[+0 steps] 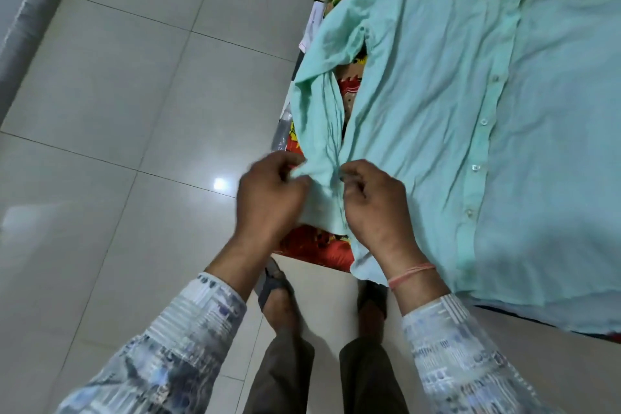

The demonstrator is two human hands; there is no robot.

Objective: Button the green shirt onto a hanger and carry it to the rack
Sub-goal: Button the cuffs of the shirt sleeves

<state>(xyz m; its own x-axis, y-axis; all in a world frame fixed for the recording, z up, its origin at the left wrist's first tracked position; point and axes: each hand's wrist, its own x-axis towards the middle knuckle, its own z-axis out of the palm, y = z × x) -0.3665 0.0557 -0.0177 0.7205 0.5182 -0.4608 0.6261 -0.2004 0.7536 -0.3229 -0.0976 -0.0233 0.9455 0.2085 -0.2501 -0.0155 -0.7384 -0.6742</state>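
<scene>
A pale green shirt (453,94) lies spread flat on a bed, its button placket running down the right part with several buttons closed. One sleeve folds back toward me at the bed's near left corner. My left hand (268,198) pinches the left side of that sleeve's cuff (324,188). My right hand (373,205) pinches the cuff's right side, a thread band on its wrist. The cuff is stretched between both hands. No hanger shows in this view.
The bed carries a red and yellow flowered sheet (312,245) under the shirt. Pale floor tiles (134,111) fill the left half. My feet in sandals (275,289) stand at the bed's corner. A grey wall edge (20,10) runs along the far left.
</scene>
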